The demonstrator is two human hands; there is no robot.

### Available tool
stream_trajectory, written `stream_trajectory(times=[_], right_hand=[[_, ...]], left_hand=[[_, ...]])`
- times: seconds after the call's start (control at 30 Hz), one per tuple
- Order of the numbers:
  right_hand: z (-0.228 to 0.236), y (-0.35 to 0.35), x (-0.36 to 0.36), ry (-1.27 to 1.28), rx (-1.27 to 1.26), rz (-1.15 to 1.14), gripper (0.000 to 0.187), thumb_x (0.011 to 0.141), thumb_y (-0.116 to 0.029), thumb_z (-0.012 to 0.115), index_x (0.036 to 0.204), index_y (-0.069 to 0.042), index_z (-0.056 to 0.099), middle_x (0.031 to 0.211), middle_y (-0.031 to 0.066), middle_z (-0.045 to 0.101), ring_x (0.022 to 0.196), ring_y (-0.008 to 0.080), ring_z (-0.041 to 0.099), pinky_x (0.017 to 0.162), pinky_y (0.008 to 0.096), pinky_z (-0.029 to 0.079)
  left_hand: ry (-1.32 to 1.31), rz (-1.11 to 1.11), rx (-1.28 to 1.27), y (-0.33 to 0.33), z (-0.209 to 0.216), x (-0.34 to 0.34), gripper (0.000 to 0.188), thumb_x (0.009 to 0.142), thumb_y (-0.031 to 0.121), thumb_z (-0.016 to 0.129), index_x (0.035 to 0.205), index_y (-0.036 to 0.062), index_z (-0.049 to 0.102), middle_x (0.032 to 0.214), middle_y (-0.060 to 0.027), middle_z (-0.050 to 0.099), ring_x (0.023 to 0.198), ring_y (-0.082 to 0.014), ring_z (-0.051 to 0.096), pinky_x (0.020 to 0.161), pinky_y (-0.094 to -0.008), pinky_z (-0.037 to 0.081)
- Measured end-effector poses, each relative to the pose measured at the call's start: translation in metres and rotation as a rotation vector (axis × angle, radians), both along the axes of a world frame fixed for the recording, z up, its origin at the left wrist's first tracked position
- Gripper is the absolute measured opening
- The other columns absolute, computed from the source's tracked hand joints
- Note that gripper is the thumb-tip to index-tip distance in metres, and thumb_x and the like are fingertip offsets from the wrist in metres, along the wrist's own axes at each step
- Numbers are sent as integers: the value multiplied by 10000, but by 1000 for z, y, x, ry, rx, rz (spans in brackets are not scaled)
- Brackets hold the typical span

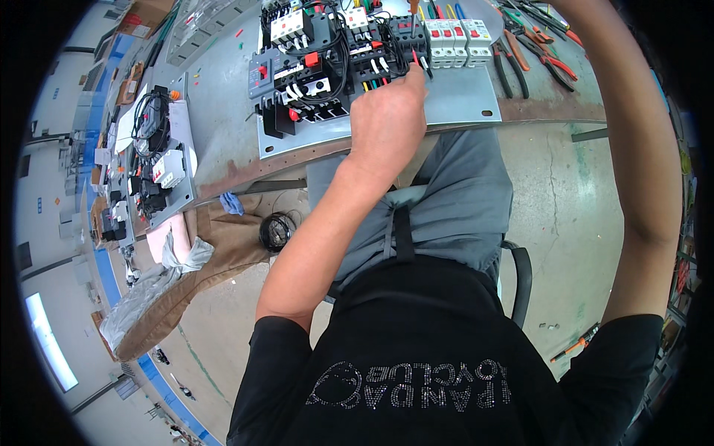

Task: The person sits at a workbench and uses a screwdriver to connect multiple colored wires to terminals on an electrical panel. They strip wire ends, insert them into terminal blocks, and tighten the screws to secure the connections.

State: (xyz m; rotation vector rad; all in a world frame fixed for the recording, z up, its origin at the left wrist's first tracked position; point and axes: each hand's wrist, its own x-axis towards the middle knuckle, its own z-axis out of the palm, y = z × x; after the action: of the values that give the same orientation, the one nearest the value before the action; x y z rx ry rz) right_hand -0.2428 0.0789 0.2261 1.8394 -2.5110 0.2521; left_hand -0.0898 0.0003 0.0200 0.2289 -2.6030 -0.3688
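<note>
My left hand (387, 119) reaches up to a grey metal mounting plate (461, 100) at the edge of the workbench. Its fingertips are pinched on a thin red-tipped wire (415, 56) just below a black terminal block (407, 31). White circuit breakers with red toggles (457, 37) sit to the right of it. Black contactors with bundled wiring (312, 63) fill the plate's left part. An orange-handled screwdriver (413, 9) stands upright above the terminal block. My right forearm (632, 149) runs up the right side and leaves the picture at the top, hiding the hand.
Several pliers with red and orange handles (550, 56) lie on the rusty bench at the right. A second wired panel (160, 167) lies at the left. On the floor are a black wire coil (275, 230), a brown bag (208, 260) and an orange screwdriver (576, 346).
</note>
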Motion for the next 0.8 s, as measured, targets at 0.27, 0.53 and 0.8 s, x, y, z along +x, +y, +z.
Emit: stream_trajectory(times=[0.27, 0.53, 0.8], right_hand=[[-10, -4, -3, -33, -49, 54, 353, 939, -281, 660, 1184, -28, 692, 1008, 215, 741, 960, 365, 707, 881, 449, 541], [-15, 0, -10, -1, -137, 97, 298, 948, -253, 636, 1129, -26, 704, 1002, 208, 744, 958, 373, 709, 874, 452, 541], [-14, 4, -7, -94, -114, 101, 293, 917, -197, 636, 1150, -30, 699, 966, 186, 745, 889, 344, 713, 832, 435, 547]], left_hand=[[17, 6, 2, 0, -2, 2, 235, 901, 128, 713, 1109, 24, 676, 771, -155, 703, 686, -362, 696, 573, -456, 534], [-88, 31, -95, 3, 2, -3, 160, 903, 156, 703, 870, 41, 596, 708, -151, 683, 659, -378, 681, 577, -478, 529], [-15, 66, -33, 3, -3, 0, 173, 900, 161, 716, 1027, 45, 698, 690, -148, 685, 648, -358, 682, 567, -452, 519]])
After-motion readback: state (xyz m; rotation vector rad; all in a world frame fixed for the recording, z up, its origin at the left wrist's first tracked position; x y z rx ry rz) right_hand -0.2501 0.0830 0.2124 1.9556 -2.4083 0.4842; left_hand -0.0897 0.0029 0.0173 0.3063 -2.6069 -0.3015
